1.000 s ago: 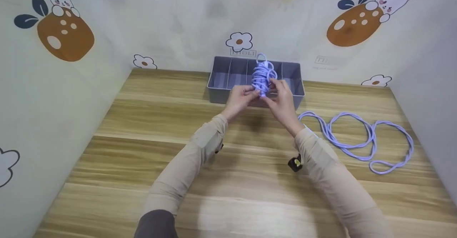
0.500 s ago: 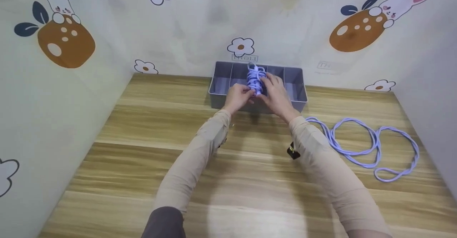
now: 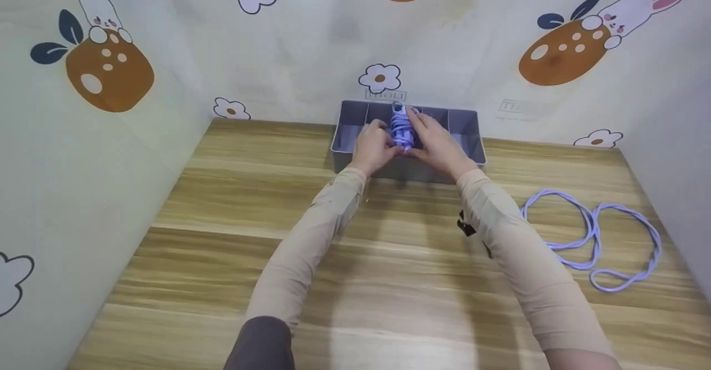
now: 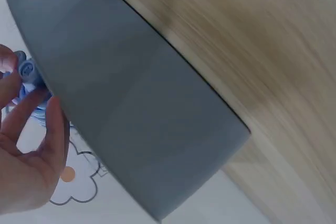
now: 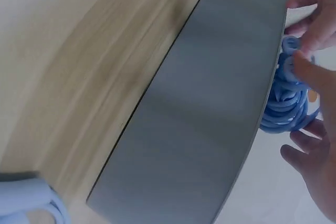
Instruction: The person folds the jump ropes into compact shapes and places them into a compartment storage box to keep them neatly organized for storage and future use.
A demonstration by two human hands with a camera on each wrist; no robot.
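A wound-up blue-purple jump rope (image 3: 402, 128), its cord wrapped round two handles, is at the middle compartments of a grey divided box (image 3: 355, 163). My left hand (image 3: 373, 148) pinches its near end from the left. From the right, my right hand (image 3: 441, 145) holds the same bundle, thumb at the near end and fingers along the far side. In the right wrist view two round handle ends (image 5: 290, 69) show beside the thumb, with coils (image 5: 286, 108) partly behind the box's front rim. One handle end (image 4: 28, 71) also shows in the left wrist view.
A second blue-purple rope (image 3: 659, 245) lies in loose, twisted loops on the wooden table (image 3: 222, 192) at the right, partly behind the right sleeve (image 3: 516, 242). A patterned wall covering (image 3: 300, 53) stands right behind the box.
The wound bundle has gone down from above the box into its middle, both hands moving with it. The right hand's fingers have shifted farther along the bundle.
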